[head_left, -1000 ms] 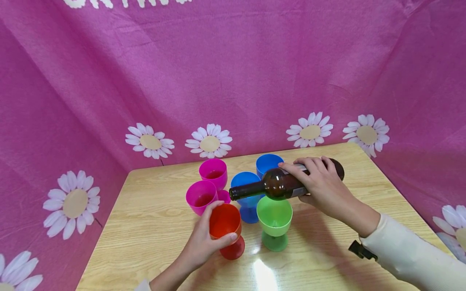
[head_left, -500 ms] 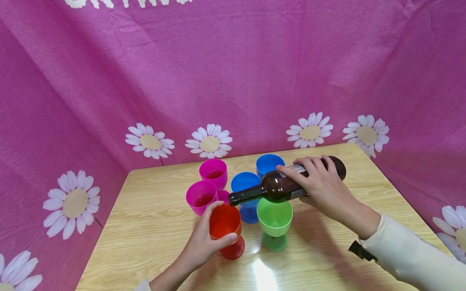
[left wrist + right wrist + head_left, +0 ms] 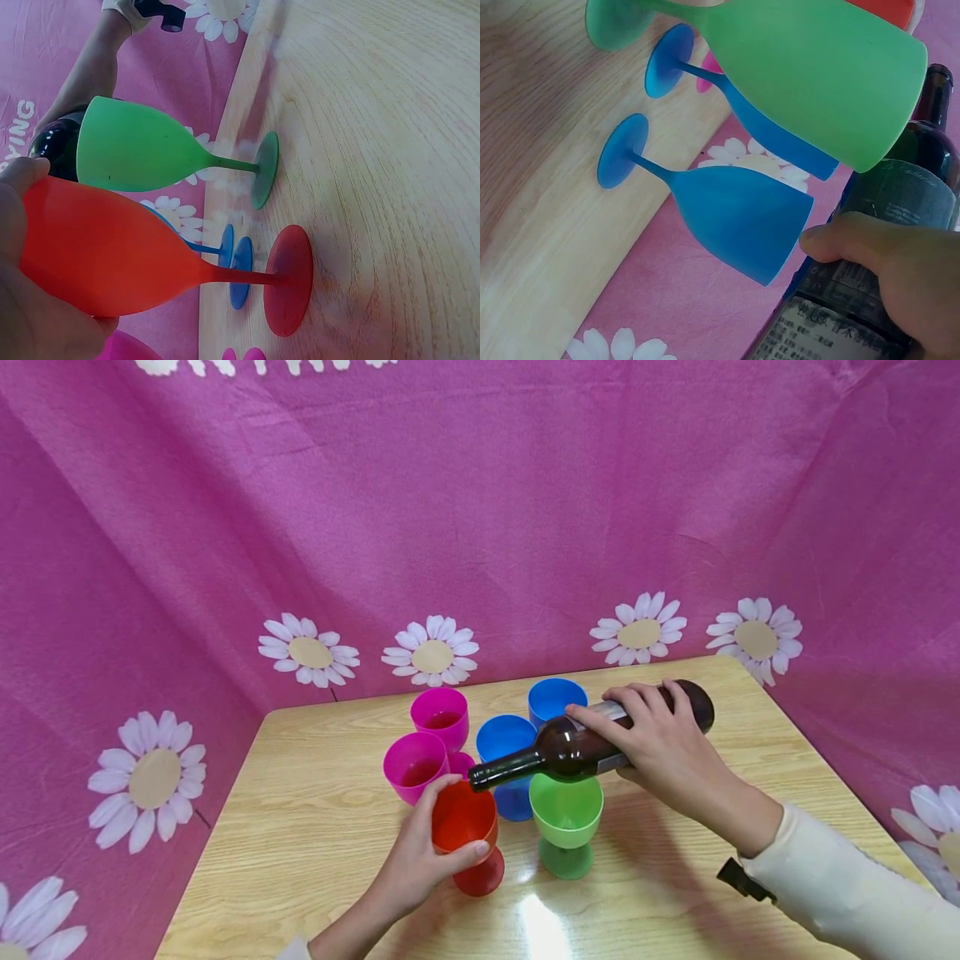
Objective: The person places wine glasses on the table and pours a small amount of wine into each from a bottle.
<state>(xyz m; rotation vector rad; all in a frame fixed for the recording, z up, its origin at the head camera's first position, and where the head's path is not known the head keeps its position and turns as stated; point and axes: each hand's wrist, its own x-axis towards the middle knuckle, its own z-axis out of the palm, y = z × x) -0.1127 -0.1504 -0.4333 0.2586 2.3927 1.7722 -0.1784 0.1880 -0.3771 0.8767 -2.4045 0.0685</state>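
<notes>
My left hand (image 3: 420, 852) grips the bowl of a red goblet (image 3: 112, 247), which stands upright on the table. My right hand (image 3: 671, 752) holds a dark wine bottle (image 3: 577, 747) by its labelled body. The bottle is tilted, its neck lower than its base, and its mouth lies over the far right part of the red goblet's rim. Whether liquid is flowing cannot be told. Under the bottle, right of the red goblet, stands a green goblet (image 3: 566, 814). Behind it are two blue goblets (image 3: 507, 739), partly hidden by the bottle.
Two magenta goblets (image 3: 415, 764) with dark red liquid in them stand at the back left, close to my left fingertips. The wooden table (image 3: 315, 827) ends at a pink cloth backdrop (image 3: 525, 527) with daisies printed on it. A black clip (image 3: 744, 878) sits at my right sleeve.
The bottle has tipped further, its mouth dropping slightly down and left onto the red goblet's rim. My left hand and the goblets have stayed in place.
</notes>
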